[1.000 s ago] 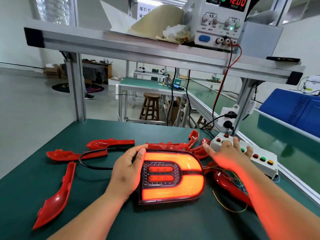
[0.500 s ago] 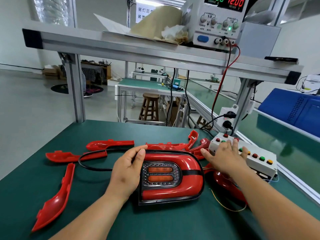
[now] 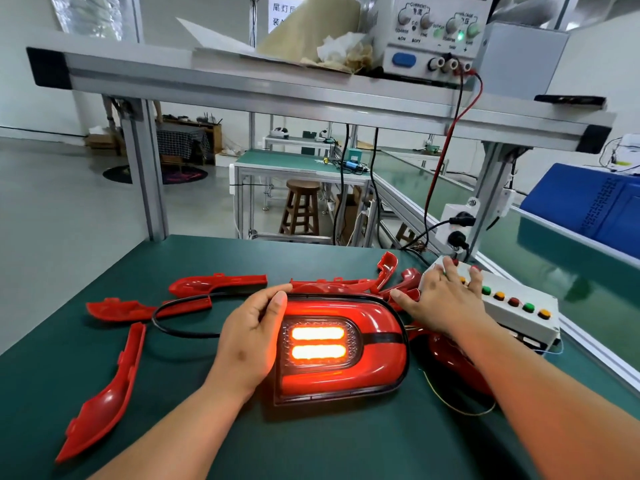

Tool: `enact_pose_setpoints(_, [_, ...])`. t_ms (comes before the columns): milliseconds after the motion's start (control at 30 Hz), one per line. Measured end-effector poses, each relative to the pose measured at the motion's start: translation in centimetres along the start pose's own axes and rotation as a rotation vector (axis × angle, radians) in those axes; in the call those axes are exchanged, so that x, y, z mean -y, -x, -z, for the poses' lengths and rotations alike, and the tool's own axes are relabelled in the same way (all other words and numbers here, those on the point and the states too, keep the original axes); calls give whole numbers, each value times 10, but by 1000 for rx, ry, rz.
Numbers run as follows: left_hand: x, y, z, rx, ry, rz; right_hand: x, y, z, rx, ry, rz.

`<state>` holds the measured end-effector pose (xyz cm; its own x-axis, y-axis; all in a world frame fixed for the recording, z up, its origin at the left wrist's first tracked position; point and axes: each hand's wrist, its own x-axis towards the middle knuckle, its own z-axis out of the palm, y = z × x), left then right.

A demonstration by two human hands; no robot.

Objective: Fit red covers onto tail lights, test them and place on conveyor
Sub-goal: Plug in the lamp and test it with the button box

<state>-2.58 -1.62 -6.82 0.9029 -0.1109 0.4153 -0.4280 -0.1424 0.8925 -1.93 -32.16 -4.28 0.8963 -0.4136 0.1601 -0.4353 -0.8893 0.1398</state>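
Head view catches the test step under way. The tail light [image 3: 341,351] lies flat near the middle of the tabletop [image 3: 311,445], red cover already on, its two inner bars glowing while the outer loop looks unlit. The left hand [image 3: 249,344] grips its left end, fingers curled over the edge and thumb on the far rim. The right hand [image 3: 446,299] rests on the button box [image 3: 512,310] at the right edge, fingers straight and spread, pressing near its far end.

Next, I judge, come the remaining buttons, then freeing the black cable [image 3: 173,327] and lifting the light to the conveyor [image 3: 571,271] beyond the right edge.

Loose covers [image 3: 218,282] lie along the far and left sides of the green mat. A shelf [image 3: 277,84] above carries a power supply [image 3: 433,39]; more benches and a stool [image 3: 301,209] stand behind.
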Motion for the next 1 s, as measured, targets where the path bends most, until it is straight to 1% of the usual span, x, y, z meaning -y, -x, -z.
enact_pose_setpoints(367, [-3, 1, 1, -1, -5, 6, 0, 0, -2, -4, -58, -16])
enact_pose_setpoints(667, [-1, 0, 0, -11, -40, 22, 1, 3, 3, 19, -41, -2])
enact_pose_setpoints(833, [5, -1, -1, -7, -2, 45, -1, 2, 8, 69, -126, 2])
enact_pose_setpoints(1000, [9, -3, -4, -28, 53, 54, -13, 6, 27, 82, -316, 32])
